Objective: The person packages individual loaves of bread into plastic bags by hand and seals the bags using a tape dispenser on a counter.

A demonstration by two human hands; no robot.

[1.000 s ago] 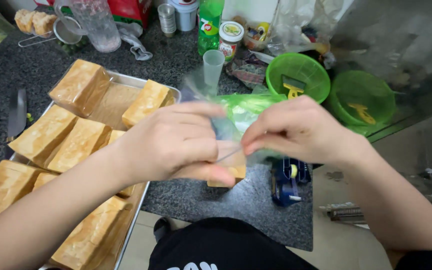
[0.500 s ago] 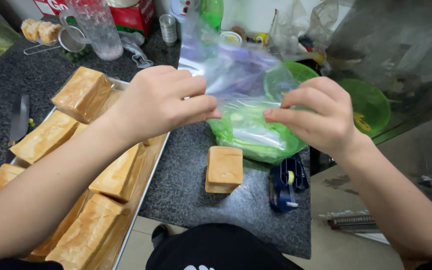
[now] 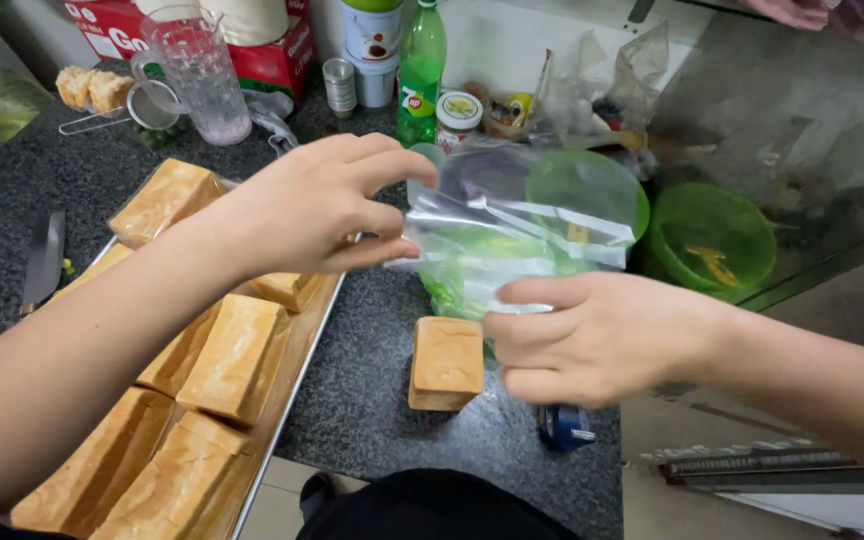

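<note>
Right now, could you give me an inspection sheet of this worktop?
Surface: dark speckled counter.
Job's things: clear plastic bag; single bread loaf upright on the counter below it.
Clutter: metal tray of loaves, knife, green bottle, measuring jug, green bowls.
Grips: left hand and right hand both pinch the bag.
Cables: nothing seen.
Surroundings: red carton at the back.

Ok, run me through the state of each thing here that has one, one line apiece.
Left hand: pinching the clear plastic bag, held off the counter.
Right hand: gripping the bag's lower edge.
Single loaf: lying unwrapped on the counter.
Metal tray: loaded with loaves.
Green bottle: upright, capped.
</note>
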